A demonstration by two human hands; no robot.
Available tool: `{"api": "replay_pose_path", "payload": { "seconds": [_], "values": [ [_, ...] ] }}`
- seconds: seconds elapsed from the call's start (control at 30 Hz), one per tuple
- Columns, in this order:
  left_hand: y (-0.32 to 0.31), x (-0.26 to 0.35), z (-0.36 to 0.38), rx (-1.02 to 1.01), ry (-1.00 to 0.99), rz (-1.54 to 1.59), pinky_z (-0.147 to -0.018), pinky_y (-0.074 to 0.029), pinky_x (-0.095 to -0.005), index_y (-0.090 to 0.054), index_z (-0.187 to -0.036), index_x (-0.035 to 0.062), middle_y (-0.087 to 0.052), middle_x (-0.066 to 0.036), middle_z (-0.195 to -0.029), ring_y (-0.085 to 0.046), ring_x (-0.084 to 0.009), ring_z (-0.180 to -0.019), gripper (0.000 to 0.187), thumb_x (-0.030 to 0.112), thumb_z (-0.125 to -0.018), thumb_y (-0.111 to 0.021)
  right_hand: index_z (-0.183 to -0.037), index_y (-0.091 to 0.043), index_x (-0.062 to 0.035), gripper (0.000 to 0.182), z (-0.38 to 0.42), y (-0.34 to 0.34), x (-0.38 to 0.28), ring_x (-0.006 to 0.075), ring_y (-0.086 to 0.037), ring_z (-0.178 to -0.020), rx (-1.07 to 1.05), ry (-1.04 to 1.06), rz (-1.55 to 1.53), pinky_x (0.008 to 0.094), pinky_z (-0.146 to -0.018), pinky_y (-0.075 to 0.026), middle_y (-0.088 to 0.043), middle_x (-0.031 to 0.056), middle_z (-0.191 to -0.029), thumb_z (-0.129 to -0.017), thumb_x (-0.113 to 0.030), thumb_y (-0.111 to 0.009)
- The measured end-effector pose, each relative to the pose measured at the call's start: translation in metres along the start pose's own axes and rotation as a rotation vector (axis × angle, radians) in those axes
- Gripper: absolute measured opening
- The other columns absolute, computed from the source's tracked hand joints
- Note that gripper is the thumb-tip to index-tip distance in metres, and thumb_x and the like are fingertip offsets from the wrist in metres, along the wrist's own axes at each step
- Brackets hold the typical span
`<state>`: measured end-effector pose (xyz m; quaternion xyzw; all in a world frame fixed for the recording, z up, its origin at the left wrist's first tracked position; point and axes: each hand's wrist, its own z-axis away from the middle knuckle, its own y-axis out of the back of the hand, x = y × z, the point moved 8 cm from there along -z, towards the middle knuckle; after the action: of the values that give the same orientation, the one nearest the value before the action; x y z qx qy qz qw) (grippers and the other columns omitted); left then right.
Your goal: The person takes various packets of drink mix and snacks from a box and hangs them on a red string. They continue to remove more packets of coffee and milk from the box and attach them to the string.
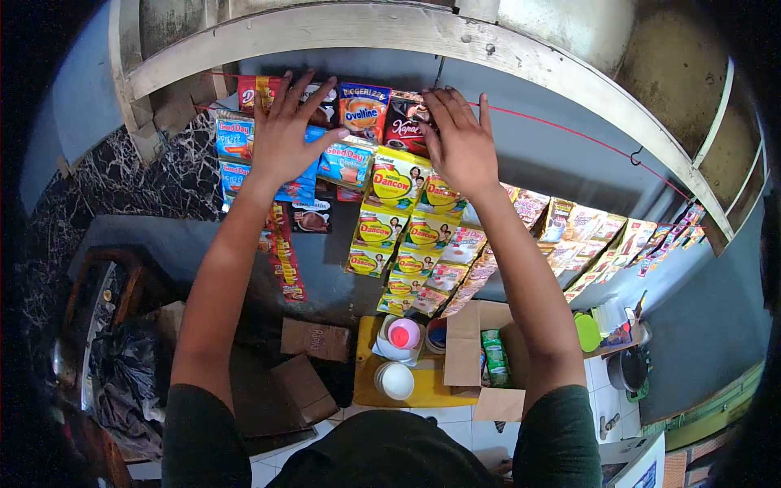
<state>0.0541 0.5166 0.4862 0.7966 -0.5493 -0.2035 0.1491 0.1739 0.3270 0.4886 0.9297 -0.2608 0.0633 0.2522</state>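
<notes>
Head view: both arms are raised to sachet strips hung on a red string [569,126] under a curved beam [455,41]. The left hand [285,134] is spread flat, fingers wide, pressed on the blue Good Day sachets [236,138] near the string's left end; nothing is gripped. The right hand [460,146] is laid open on the dark Kapal Api sachet [404,122], just beside the Ovaltine sachet [364,110]. Yellow Dancow strips [394,203] are hung directly below. An open cardboard box [468,350] is seen on the floor.
</notes>
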Motion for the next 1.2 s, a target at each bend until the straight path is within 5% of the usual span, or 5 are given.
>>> {"api": "replay_pose_path", "payload": {
  "seconds": [0.23, 0.33, 0.47, 0.8, 1.2],
  "values": [
    [0.029, 0.039, 0.024, 0.034, 0.004, 0.134, -0.111, -0.019, -0.0582, -0.043, -0.142, 0.0203, -0.034, -0.01, -0.151, -0.03, -0.0318, -0.139, 0.073, 0.048, -0.079, -0.067, -0.139, -0.044, -0.0117, 0.057, 0.024, 0.027, -0.01, 0.0294, -0.033, -0.138, -0.021, -0.011, -0.216, 0.0568, -0.113, -0.017, -0.043, 0.0114, -0.144, -0.088, -0.026, -0.062],
    [0.049, 0.065, 0.06, 0.193, 0.158, 0.776, -0.109, -0.03, -0.0411, -0.055, -0.131, 0.0076, -0.045, -0.016, -0.142, -0.041, -0.0316, -0.132, 0.059, 0.02, -0.076, -0.073, -0.134, -0.051, -0.0104, 0.053, 0.068, 0.049, -0.017, 0.0339, -0.035, -0.136, -0.01, -0.129, -0.367, 0.0555, -0.112, -0.018, -0.043, 0.0125, -0.144, -0.084, -0.018, -0.065],
    [0.026, 0.12, 0.144, 0.163, 0.228, 1.124, -0.104, -0.035, -0.0426, -0.062, -0.116, -0.0001, -0.054, -0.02, -0.129, -0.049, -0.0325, -0.123, 0.039, 0.017, -0.081, -0.065, -0.116, -0.064, -0.0055, 0.035, 0.169, 0.071, -0.019, 0.0367, -0.043, -0.13, 0.073, -0.38, -0.618, 0.0542, -0.11, -0.025, -0.053, 0.0184, -0.133, -0.081, -0.008, -0.066],
    [-0.065, 0.312, 0.366, -0.892, 0.489, 1.563, -0.09, -0.046, -0.0321, -0.066, -0.103, 0.0011, -0.066, -0.011, -0.104, -0.062, -0.0223, -0.101, 0.018, 0.008, -0.086, -0.066, -0.1, -0.065, -0.002, 0.018, 0.482, 0.08, -0.074, 0.0304, -0.06, -0.108, -0.564, -0.947, -0.901, 0.0365, -0.093, -0.046, -0.064, 0.0142, -0.111, -0.083, -0.001, -0.064],
    [-0.089, 0.477, 0.413, -1.33, 0.368, 1.291, -0.094, -0.044, -0.0375, -0.064, -0.108, 0.0079, -0.064, -0.011, -0.113, -0.058, -0.0295, -0.108, 0.027, 0.023, -0.086, -0.065, -0.109, -0.062, -0.0036, 0.02, 0.708, 0.049, 0.085, 0.0217, -0.065, -0.094, -0.474, -1.463, -0.903, 0.0325, -0.078, -0.051, -0.066, 0.0127, -0.102, -0.089, -0.008, -0.06]
  ]
}}
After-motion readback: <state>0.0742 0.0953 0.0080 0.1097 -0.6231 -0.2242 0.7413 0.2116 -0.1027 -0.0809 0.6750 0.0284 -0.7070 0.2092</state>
